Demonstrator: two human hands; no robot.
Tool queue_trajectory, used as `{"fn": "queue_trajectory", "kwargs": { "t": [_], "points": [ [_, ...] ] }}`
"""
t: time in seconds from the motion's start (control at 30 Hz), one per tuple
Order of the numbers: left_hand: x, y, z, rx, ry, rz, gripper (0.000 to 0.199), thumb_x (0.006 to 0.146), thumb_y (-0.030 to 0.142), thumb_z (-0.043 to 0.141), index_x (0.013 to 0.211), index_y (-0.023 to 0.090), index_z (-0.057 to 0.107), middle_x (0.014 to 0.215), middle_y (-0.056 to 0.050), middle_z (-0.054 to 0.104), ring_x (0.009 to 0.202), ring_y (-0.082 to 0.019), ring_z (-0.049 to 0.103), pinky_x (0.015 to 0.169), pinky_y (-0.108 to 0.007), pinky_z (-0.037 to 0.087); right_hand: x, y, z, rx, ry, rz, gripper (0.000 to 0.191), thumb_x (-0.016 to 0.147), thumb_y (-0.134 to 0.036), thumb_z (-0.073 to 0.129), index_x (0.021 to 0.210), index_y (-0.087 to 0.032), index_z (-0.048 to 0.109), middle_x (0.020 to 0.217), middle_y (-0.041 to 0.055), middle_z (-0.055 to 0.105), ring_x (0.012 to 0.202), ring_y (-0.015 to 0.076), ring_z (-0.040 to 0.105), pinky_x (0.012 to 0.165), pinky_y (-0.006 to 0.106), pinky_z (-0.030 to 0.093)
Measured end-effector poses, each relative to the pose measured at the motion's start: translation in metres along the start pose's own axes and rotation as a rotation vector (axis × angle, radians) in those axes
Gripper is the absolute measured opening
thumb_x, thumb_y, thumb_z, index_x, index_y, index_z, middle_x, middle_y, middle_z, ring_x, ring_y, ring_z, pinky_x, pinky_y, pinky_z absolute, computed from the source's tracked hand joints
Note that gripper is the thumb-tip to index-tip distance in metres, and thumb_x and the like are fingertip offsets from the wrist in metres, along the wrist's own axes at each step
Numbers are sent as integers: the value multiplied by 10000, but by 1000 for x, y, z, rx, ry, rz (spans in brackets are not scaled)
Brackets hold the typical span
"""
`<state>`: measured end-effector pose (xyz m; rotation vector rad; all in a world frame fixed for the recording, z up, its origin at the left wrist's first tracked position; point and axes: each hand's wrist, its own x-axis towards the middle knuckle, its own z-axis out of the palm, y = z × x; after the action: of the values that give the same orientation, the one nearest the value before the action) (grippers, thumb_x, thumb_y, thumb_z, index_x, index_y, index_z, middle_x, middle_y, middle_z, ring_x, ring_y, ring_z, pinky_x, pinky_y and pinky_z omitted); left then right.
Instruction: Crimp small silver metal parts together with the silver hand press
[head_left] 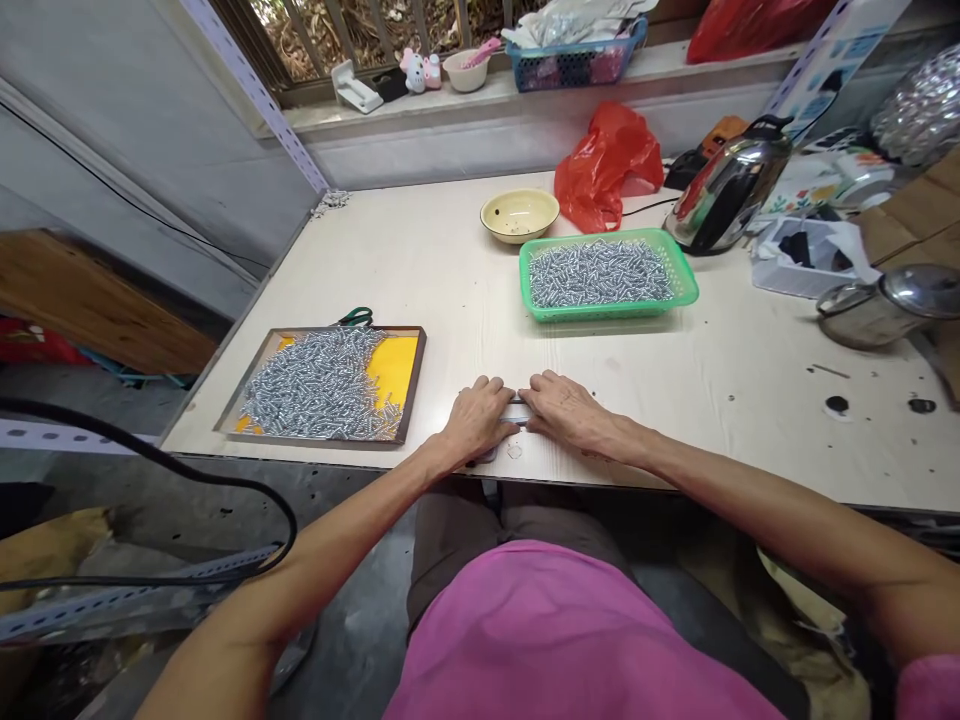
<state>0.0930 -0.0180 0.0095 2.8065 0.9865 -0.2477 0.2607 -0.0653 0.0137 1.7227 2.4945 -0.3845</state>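
Note:
Near the table's front edge, my left hand (480,415) and my right hand (562,408) face each other with curled fingers. Between them they grip a small flat silvery bar (514,411) with a dark edge; my fingers cover both of its ends, and its kind is unclear. Part of a dark object (486,456) shows under my left hand. To the left lies a brown-rimmed tray (415,390) with a yellow bottom, heaped with small silvery metal pieces (319,385), screws or springs. Similar pieces fill a green plastic basket (611,312) beyond my right hand.
Green-handled scissors (357,316) lie behind the tray. Farther back are a cream enamel bowl (519,212), a red plastic bag (609,165) and a steel kettle (731,190). At right stand a white basket (799,262) and a glass teapot (885,305). A black cable (217,478) hangs at left.

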Motion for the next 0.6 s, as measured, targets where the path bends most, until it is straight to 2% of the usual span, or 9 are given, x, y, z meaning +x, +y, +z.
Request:
{"fn": "queue_trajectory", "kwargs": {
  "t": [0.07,0.13,0.33,0.4,0.47,0.53,0.6],
  "points": [
    [3,0,1,-21,11,-39,292,853,385,606,1048,167,615,1053,-82,599,1011,-246,515,767,-342,459,4,4,1,20,-12,-9,189,906,-270,573,1012,-129,641,980,111,608,928,214,530,734,293,368],
    [6,-1,2,-40,22,-74,237,872,372,584,1001,179,632,1025,-66,609,997,-236,522,724,-330,457,8,8,4,48,2,-23,175,934,-258,522,955,-139,649,951,98,615,895,196,533,720,283,353],
    [15,-9,4,-58,89,-150,219,858,379,600,979,204,651,995,-53,621,988,-241,531,720,-335,470,19,11,6,34,68,-6,191,945,-250,488,977,-151,650,962,99,617,904,203,521,722,284,349],
    [11,-8,8,-57,142,-170,293,842,392,621,1065,203,634,1034,-66,619,1005,-252,535,761,-352,484,21,15,3,9,94,-14,208,912,-284,554,1049,-152,637,999,111,610,935,220,518,737,290,359],
    [2,-3,15,-72,221,-186,381,841,367,628,1176,189,583,1136,-87,605,1068,-263,531,840,-372,489,21,22,-1,9,94,-51,323,867,-387,618,1081,-146,626,1010,121,603,932,230,523,740,292,368],
    [-9,8,27,-93,306,-174,413,857,288,612,1243,162,532,1277,-116,554,1188,-273,494,953,-393,457,22,31,-3,59,54,-98,377,869,-478,587,1044,-148,636,973,111,605,873,213,540,723,283,371],
    [-19,22,39,-116,373,-124,415,872,233,587,1268,136,508,1379,-139,490,1306,-284,414,1049,-408,395,24,38,-2,118,56,-100,351,926,-457,495,1013,-154,647,957,100,609,849,192,551,725,270,369]
  ]
}}
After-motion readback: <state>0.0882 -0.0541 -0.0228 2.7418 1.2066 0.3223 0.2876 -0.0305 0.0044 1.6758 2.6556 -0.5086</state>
